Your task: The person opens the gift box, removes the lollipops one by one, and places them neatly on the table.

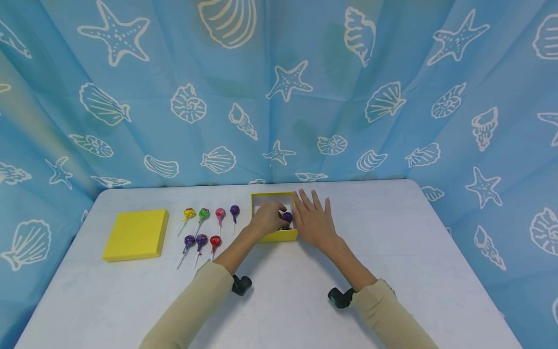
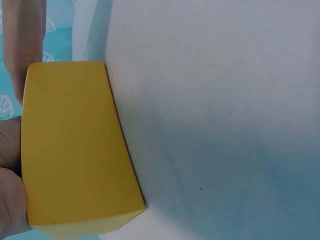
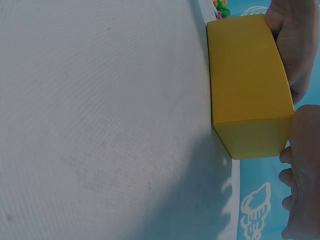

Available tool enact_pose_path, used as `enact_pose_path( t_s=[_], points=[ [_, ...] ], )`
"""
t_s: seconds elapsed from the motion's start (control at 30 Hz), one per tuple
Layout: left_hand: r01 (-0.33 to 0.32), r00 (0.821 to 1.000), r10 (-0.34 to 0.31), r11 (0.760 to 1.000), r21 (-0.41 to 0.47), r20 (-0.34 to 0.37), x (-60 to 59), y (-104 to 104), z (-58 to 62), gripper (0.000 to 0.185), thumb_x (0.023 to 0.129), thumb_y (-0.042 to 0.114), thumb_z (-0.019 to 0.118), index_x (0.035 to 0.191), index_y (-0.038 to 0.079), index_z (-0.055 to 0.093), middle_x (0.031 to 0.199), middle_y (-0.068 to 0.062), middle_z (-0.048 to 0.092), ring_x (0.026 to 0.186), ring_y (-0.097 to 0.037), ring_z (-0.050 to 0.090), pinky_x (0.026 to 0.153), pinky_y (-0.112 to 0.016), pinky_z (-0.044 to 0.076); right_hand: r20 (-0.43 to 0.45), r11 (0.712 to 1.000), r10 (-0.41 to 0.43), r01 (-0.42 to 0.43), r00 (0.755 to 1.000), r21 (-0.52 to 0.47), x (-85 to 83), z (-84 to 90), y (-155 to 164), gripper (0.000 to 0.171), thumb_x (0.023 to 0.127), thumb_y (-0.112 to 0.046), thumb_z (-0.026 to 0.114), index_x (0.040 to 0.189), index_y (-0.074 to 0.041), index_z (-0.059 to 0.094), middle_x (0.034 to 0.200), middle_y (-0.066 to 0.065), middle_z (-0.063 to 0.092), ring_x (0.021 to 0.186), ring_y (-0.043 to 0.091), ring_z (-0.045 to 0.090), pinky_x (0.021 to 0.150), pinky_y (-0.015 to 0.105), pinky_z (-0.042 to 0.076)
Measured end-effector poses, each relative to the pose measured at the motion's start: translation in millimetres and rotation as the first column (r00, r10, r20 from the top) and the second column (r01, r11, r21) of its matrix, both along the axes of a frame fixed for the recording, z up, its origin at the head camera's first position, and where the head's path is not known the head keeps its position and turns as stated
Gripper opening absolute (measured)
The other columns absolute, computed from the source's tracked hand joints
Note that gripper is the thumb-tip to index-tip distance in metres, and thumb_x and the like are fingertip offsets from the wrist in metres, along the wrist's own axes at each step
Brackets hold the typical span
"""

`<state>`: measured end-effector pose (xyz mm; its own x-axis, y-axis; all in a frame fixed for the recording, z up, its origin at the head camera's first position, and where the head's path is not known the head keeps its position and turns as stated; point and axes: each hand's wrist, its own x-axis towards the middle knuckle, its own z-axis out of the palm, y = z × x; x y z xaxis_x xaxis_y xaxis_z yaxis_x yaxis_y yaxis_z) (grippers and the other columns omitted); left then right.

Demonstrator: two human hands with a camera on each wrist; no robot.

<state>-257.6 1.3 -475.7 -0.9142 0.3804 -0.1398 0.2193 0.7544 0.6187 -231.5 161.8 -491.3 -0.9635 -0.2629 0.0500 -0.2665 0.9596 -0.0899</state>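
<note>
A yellow box (image 1: 279,236) without its lid stands near the back middle of the table, its inside pale. My left hand (image 1: 266,219) reaches into it from the left, with thumb and fingers curled about a purple-wrapped lollipop (image 1: 287,216). The lollipop's stick is hidden. My right hand (image 1: 315,223) rests against the box's right side, fingers straight and spread. Something dark lies below the lollipop in the box, too covered to make out. Both wrist views show the box's outer wall (image 2: 75,145), which hides the inside; the right wrist view has the right hand (image 3: 306,170) beside it.
Left of the box lie several lollipops in two rows, among them a yellow one (image 1: 189,213), a green one (image 1: 204,214) and a red one (image 1: 215,241). Farther left is a yellow box lid (image 1: 137,235). A blue shell-patterned curtain (image 1: 305,121) hangs behind the white table (image 1: 279,310).
</note>
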Motion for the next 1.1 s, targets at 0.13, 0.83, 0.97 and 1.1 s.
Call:
enact_pose_path(
  t_s=[0.13, 0.83, 0.97, 1.1],
  points=[
    [0.0, 1.0, 0.0, 1.0, -0.003, 0.03, -2.8, 2.6, -0.7, 0.038, 0.091, 0.012, 0.075, 0.124, -0.002, 0.066, 0.107, -0.013, 0.071, 0.091, -0.022, 0.067, 0.082, -0.031, 0.056, 0.008, 1.0, -0.004, 0.004, 1.0, 0.001, -0.7, -0.8, 0.5, 0.055, 0.109, -0.038, 0.022, 0.16, -0.016, 0.02, 0.164, 0.008, 0.018, 0.15, 0.038, 0.011, 0.114, 0.067, 0.008],
    [-0.003, 0.998, 0.003, 1.0, 0.003, -0.056, -8.0, 0.2, -2.4, 0.032, 0.09, 0.005, 0.072, 0.122, -0.001, 0.069, 0.104, -0.012, 0.072, 0.092, -0.023, 0.067, 0.084, -0.035, 0.056, 0.009, 1.0, -0.002, 0.002, 1.0, -0.007, 1.3, 2.0, -0.2, 0.055, 0.11, -0.036, 0.025, 0.16, -0.016, 0.021, 0.164, 0.008, 0.019, 0.15, 0.037, 0.009, 0.114, 0.066, 0.007],
    [-0.01, 0.994, 0.014, 0.999, 0.044, -0.105, -7.1, -5.0, 3.0, 0.034, 0.091, 0.008, 0.073, 0.123, 0.0, 0.069, 0.107, -0.013, 0.071, 0.094, -0.024, 0.067, 0.083, -0.035, 0.056, 0.01, 1.0, -0.003, 0.003, 1.0, -0.019, 0.9, 1.2, 0.0, 0.054, 0.109, -0.035, 0.027, 0.16, -0.016, 0.022, 0.164, 0.008, 0.019, 0.15, 0.036, 0.008, 0.115, 0.066, 0.005],
    [-0.039, 0.995, 0.051, 0.991, 0.128, -0.089, -6.0, -11.6, 10.9, 0.035, 0.092, 0.007, 0.072, 0.126, 0.001, 0.067, 0.111, -0.014, 0.07, 0.098, -0.025, 0.067, 0.085, -0.035, 0.056, -0.001, 1.0, -0.002, 0.002, 1.0, -0.011, 0.2, 0.2, 0.3, 0.055, 0.109, -0.036, 0.027, 0.16, -0.015, 0.023, 0.164, 0.008, 0.02, 0.15, 0.037, 0.011, 0.114, 0.066, 0.006]
  ],
)
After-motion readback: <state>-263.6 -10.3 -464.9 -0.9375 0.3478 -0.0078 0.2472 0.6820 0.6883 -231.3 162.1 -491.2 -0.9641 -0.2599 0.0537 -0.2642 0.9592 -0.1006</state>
